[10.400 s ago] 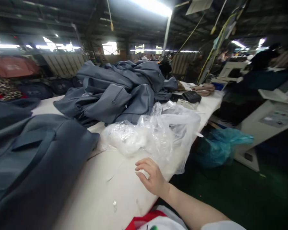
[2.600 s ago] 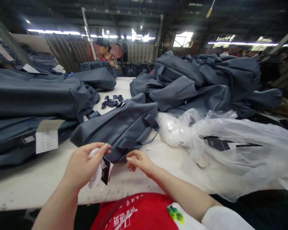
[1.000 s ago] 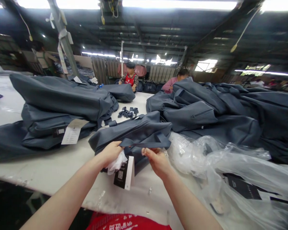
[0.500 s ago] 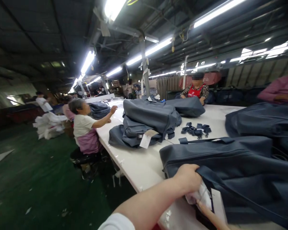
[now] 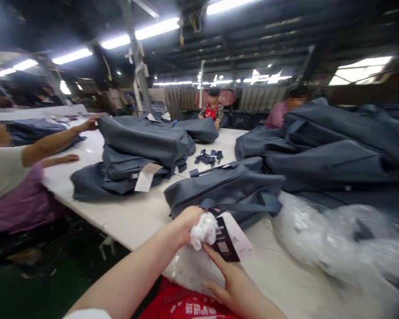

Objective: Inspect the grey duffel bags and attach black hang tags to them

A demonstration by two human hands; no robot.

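A dark blue bag lies on the white table in front of me. At the bag's near side my left hand is closed round a crumpled white wad, close to the bag's strap. My right hand is below it, palm turned inward and fingers apart, with one fingertip near the wad. Beside the wad hang a black tag and a pale tag. Whether the right fingertip touches the wad is hard to tell.
Stacked blue bags stand at the left, with a person's arm reaching beside them. More bags and clear plastic lie at the right. Small straps rest beyond the near bag. Two people sit at the far side.
The view has swung to the right, bringing the plastic and more bags into sight. My right hand now shows more fully, and its fingers have spread. My left hand still holds the wad.
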